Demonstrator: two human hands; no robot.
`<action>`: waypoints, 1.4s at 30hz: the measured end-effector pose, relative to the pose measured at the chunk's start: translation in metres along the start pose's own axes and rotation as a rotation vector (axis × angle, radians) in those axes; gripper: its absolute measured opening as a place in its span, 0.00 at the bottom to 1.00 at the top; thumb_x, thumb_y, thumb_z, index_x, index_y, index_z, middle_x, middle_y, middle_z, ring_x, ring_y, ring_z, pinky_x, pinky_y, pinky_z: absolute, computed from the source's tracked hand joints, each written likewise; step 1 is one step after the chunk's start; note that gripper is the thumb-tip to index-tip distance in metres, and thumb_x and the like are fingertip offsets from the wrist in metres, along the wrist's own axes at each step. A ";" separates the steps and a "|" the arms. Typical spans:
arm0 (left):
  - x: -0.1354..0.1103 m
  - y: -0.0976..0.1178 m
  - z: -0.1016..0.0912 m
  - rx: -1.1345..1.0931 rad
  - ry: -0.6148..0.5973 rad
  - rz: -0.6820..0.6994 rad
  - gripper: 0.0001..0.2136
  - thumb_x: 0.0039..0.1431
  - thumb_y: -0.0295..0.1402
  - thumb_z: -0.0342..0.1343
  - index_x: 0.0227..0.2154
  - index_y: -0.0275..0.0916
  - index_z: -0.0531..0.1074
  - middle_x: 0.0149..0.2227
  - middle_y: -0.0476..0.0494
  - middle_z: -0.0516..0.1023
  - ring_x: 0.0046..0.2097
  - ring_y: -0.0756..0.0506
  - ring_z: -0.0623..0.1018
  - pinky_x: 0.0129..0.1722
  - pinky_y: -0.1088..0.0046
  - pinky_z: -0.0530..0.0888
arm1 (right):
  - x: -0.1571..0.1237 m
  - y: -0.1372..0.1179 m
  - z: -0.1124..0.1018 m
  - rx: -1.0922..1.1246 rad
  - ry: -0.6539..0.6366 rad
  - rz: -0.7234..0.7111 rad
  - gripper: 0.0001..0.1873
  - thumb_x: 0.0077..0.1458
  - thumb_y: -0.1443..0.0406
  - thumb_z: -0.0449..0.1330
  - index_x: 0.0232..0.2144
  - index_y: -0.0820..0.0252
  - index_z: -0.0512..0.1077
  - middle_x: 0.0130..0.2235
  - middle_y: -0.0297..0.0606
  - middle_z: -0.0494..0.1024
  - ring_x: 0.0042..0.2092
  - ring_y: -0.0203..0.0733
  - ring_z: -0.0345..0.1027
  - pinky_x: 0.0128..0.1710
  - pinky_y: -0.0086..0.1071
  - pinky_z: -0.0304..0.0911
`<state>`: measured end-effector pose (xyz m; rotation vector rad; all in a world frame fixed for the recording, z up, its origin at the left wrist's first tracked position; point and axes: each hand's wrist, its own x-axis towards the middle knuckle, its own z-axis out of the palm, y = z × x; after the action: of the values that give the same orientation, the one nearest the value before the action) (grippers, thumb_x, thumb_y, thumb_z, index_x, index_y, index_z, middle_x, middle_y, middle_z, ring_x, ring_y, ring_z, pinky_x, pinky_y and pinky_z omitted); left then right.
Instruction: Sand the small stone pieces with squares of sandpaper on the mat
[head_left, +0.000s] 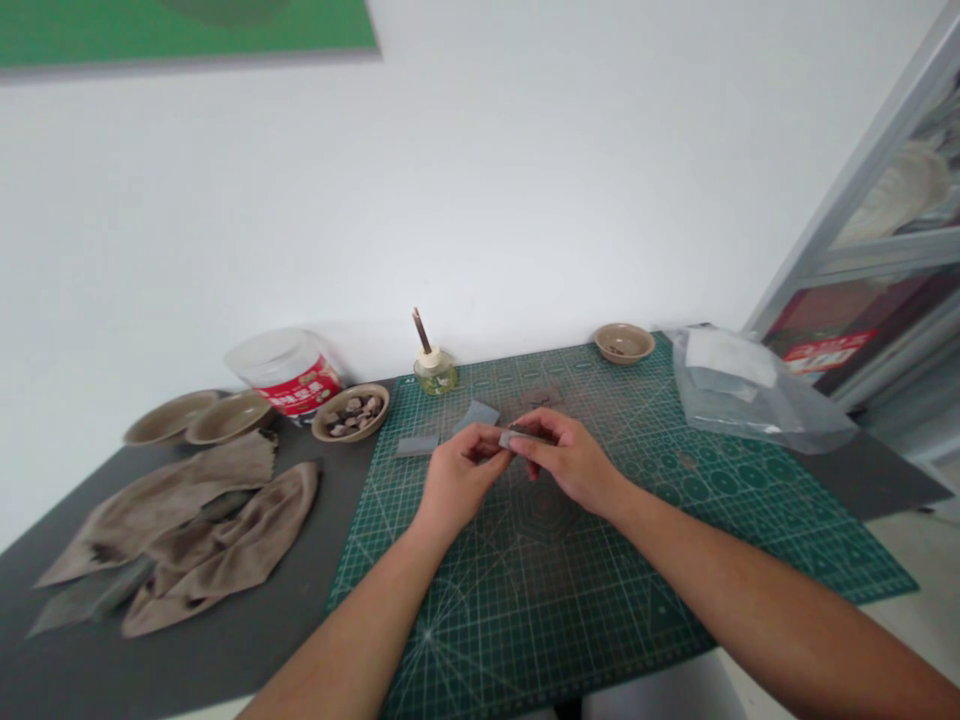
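Note:
My left hand (466, 478) and my right hand (568, 458) meet above the green cutting mat (600, 640), fingers closed in a pinch. A small flat grey piece (511, 437), like a folded bit of sandpaper, is gripped between the thumb and fingers of my right hand. My left fingertips press against its left end; whatever else they pinch is hidden. Just beyond my hands lie a blue-grey sheet (477, 414) and a grey strip (417, 446), both resembling sandpaper. Behind my right hand a brownish square (541, 396) with a dark thing on it rests on the mat.
A bowl of brownish lumps (350, 413) stands left of the mat, near a red-labelled plastic tub (289, 375) and brown cloths (225, 550). At the back are a glass jar with a brush-like stick (435, 373) and a small bowl (624, 343). Rightward lies a clear plastic bag (757, 395).

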<state>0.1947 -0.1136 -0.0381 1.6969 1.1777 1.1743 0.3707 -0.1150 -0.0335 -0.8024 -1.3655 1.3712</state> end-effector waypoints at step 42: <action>-0.004 0.005 0.000 -0.010 -0.017 0.068 0.05 0.52 0.30 0.63 0.33 0.39 0.77 0.31 0.46 0.82 0.33 0.46 0.80 0.36 0.71 0.76 | 0.001 -0.001 -0.007 0.041 -0.025 0.049 0.15 0.49 0.58 0.68 0.35 0.57 0.69 0.25 0.27 0.73 0.21 0.31 0.60 0.20 0.26 0.56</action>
<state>0.1958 -0.1187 -0.0346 1.7482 1.1094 1.2022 0.3776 -0.1123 -0.0331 -0.7988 -1.3401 1.4471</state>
